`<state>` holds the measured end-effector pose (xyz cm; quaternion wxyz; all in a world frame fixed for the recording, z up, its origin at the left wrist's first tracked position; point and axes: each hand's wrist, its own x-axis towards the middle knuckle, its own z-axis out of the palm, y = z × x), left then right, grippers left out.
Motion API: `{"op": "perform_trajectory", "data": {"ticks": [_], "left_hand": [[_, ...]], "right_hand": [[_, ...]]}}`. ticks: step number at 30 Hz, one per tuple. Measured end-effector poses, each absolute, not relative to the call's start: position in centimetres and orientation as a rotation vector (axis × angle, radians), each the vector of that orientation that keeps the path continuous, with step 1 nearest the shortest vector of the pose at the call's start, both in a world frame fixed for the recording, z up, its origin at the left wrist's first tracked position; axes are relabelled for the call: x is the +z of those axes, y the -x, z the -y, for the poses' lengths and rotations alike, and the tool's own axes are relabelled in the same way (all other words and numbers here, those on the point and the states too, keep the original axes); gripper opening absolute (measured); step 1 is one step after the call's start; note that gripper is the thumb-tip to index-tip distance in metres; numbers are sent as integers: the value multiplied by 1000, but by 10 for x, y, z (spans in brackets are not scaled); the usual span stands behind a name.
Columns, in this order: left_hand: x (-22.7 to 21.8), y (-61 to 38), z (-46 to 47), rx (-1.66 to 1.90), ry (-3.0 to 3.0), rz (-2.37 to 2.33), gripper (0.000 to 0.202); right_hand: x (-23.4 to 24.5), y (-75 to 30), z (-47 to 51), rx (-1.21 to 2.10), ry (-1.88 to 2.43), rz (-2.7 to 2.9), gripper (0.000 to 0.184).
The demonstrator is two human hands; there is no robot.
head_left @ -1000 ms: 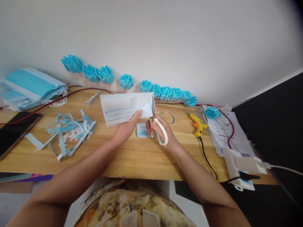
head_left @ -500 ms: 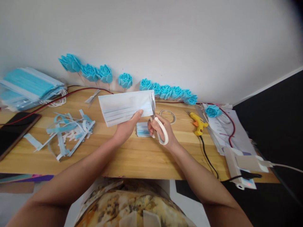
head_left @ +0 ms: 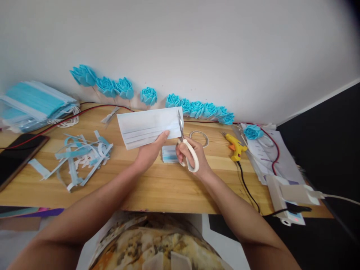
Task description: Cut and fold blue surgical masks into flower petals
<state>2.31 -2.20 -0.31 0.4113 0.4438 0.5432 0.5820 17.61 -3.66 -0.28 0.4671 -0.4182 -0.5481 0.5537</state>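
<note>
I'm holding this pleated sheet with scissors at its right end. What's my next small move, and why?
Probably squeeze the scissors gently: your right hand has a blade across the pleated sheet near its right edge, while your left hand grips it.

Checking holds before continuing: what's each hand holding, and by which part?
Left hand: a mask, by its lower edge toward the right end. Right hand: scissors, by the handles.

head view, forward, down over desk (head_left: 171, 193)
</note>
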Motion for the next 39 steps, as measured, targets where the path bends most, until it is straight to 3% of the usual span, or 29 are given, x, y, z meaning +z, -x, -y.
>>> {"op": "perform_trajectory", "data": {"ticks": [25, 39], "left_hand": [[-7, -20, 19, 1506, -1123, -1327, 40], [-11, -23, 21, 1489, -1099, -1301, 27]], "right_hand": [[-8, -175, 36, 1341, 1069, 1319, 41], [-3, -177, 33, 1295, 1084, 1391, 50]]}}
